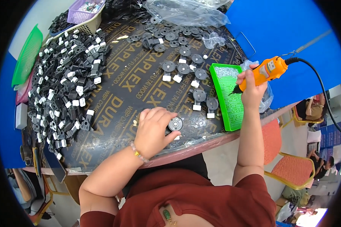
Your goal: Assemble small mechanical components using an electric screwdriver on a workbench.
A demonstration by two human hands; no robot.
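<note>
My left hand (154, 128) is closed around a round black plastic part (175, 124) near the table's front edge; a bit of white shows beneath it. My right hand (251, 85) grips an orange electric screwdriver (269, 72), its dark tip tilted down over a green tray (217, 82). Small silvery screws (226, 72) are heaped at the tray's far end, and its floor is dotted with holes. Between the hands lie several assembled parts, each a black disc (199, 95) joined to a white-tipped black piece (210, 115).
Black pieces with white tips form a big pile (60, 90) at the left. Loose black discs (170, 36) and a clear plastic bag (185, 15) lie at the far side. Baskets (89, 25) stand far left. A black cable (322, 81) hangs from the screwdriver at the right.
</note>
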